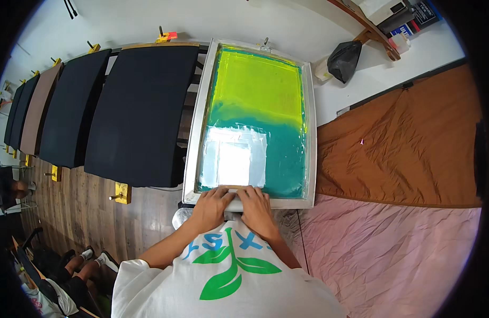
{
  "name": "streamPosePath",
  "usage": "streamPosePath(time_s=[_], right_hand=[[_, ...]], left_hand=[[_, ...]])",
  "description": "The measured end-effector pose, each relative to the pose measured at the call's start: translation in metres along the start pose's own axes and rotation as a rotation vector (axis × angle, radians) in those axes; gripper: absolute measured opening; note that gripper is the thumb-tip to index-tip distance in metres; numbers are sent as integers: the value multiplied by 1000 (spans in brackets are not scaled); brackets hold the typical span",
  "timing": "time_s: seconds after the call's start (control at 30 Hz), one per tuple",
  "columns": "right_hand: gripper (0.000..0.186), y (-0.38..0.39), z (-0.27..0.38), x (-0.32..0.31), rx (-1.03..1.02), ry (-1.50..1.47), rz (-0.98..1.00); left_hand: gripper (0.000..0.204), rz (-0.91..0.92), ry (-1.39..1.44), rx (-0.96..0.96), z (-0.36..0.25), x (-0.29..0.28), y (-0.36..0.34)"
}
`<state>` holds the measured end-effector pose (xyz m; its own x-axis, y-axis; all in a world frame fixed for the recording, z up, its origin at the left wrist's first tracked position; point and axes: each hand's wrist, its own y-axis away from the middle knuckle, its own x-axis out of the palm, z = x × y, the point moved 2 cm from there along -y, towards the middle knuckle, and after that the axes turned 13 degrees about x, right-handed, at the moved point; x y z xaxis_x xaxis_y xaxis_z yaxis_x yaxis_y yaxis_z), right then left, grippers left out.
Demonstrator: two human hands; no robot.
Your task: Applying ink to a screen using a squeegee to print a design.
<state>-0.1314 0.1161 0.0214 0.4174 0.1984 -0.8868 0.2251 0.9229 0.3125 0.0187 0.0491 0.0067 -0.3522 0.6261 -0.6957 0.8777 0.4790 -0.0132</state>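
A rectangular, pale metal-framed printing screen (260,124), coated yellow-green and teal, is seen right of a broad black platen (138,116). Fingers of the left hand (212,204) and right hand (255,209) are curled at its near rail (292,203); whether anything is gripped cannot be told. Likely stiff-framed, slick-faced, it is best held by its rails.

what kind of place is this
Most likely a screen-printing workshop: there's a pale-framed screen with a yellow-green and teal coating inside it, and a row of flat boards, mostly black, lined up to its left with yellow brackets at their ends.
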Motion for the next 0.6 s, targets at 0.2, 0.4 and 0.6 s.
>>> streamPosePath(time_s=[0.2,0.4,0.6], right_hand=[[48,-59,-3,-26,25,36,-62],[32,-94,-14,-13,-14,57,-234],[37,-32,-6,8,-7,38,-186]], left_hand=[[51,-169,-91,71,28,-18,-51],[51,-305,-102,114,48,-19,-78],[62,-145,-104,71,24,7,-24]])
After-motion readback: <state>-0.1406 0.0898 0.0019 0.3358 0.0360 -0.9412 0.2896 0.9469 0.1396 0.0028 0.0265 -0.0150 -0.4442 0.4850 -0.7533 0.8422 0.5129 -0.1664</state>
